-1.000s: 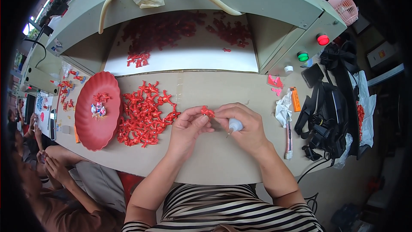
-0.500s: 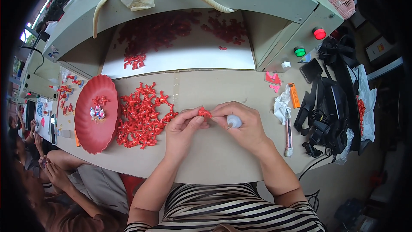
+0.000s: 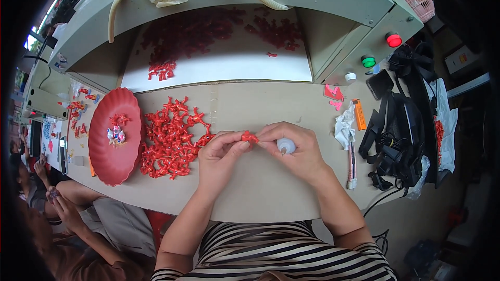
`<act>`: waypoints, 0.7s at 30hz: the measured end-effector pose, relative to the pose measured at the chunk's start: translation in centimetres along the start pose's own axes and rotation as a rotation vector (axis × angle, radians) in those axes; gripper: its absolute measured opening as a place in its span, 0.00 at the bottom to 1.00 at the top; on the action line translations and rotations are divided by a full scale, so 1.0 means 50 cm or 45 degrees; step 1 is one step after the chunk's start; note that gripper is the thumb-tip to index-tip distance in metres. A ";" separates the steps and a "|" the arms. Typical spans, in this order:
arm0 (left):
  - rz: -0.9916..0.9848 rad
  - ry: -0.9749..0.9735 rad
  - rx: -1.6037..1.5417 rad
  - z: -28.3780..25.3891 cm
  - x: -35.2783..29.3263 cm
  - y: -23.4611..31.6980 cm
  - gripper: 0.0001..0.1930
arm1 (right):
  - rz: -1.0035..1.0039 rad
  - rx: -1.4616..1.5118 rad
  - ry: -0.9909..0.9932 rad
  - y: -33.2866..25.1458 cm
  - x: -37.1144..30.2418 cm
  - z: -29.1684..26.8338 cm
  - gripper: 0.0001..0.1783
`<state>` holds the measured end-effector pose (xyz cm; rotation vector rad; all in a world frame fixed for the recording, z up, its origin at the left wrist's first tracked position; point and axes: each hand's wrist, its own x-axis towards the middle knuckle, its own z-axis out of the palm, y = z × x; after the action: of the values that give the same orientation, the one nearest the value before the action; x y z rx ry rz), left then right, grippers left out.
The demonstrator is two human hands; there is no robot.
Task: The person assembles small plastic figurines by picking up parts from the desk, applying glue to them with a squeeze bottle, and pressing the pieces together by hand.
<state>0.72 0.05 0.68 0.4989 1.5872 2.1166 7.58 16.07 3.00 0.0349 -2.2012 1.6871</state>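
My left hand (image 3: pixel 221 157) pinches a small red plastic figure (image 3: pixel 249 137) at its fingertips, over the middle of the tan table (image 3: pixel 260 198). My right hand (image 3: pixel 295 148) touches the same figure with its fingertips and grips a small white glue bottle (image 3: pixel 285 146) in the palm. Just left of my left hand lies a pile of several red figures (image 3: pixel 171 138). Further left stands a red scalloped plate (image 3: pixel 101 151) with a few small pieces in it.
Behind the table is a grey machine hood with a white bed (image 3: pixel 219 57) strewn with red parts, and red (image 3: pixel 394 39) and green (image 3: pixel 369 61) buttons on its right. A crumpled tissue (image 3: pixel 344 125), an orange lighter (image 3: pixel 360 114) and black straps (image 3: pixel 398 135) lie right. Another person (image 3: pixel 62 213) sits at lower left.
Both hands stay together over the table's middle, still working on the red figure; the view has shifted slightly. Nothing else moved.
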 end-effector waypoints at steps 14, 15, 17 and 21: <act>-0.042 0.027 0.040 0.001 -0.003 0.003 0.10 | 0.010 0.005 -0.023 -0.002 0.002 -0.003 0.09; -0.035 0.028 0.052 -0.001 -0.003 0.000 0.10 | 0.012 0.009 -0.030 -0.001 0.001 -0.003 0.09; -0.034 0.029 0.047 -0.001 -0.003 0.000 0.10 | 0.015 0.014 -0.037 0.000 0.001 -0.003 0.09; -0.030 0.017 0.028 -0.002 -0.004 -0.002 0.10 | 0.019 0.023 -0.047 0.000 0.001 -0.004 0.09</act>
<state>0.84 -0.11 0.57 0.4719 1.6174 2.0920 7.59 16.27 3.06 0.0546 -2.2179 1.7277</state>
